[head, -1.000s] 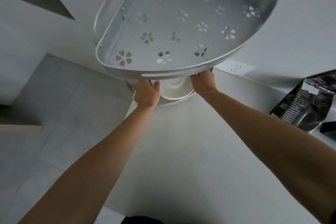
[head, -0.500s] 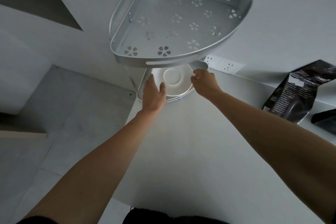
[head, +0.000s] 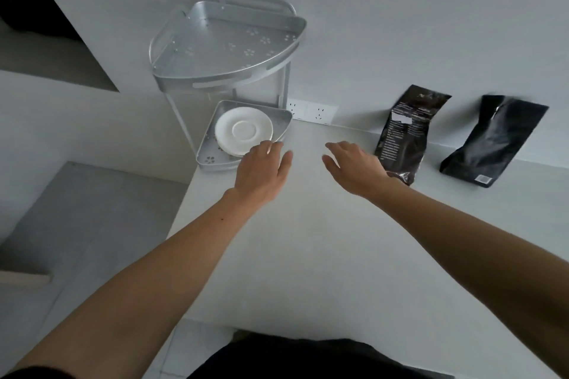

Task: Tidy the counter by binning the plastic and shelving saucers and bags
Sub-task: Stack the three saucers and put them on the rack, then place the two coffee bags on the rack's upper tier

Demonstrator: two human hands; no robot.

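Left hand (head: 261, 169) open, empty, fingertips near lower shelf rim. Right hand (head: 354, 166) spread, empty, just beside near bag (head: 406, 132). Judged next: bags to shelf; best gripped mid-body, kept upright, set on top tier. Saucers (head: 243, 131) glossy white, stacked on lower tier. Rack (head: 221, 77) matte perforated metal. Far bag (head: 495, 138) black, crinkled, leaning on wall. Desk (head: 308, 240) smooth, pale.

Saucers (head: 243, 131), lower shelf tier (head: 284, 120): near rim hidden behind left hand (head: 261, 174) fingers (head: 271, 148); count in stack cannot be told.
Left bag (head: 406, 132): bottom corner hidden behind right hand (head: 357, 169); print too small to read.
Right bag (head: 492, 141): top edge blurred; label too small to read.
Upper shelf tier (head: 228, 43): hides the back of the lower tier.
Both forearms: cut off by frame edges.
Surface (head: 308, 255): right end cut off by frame.
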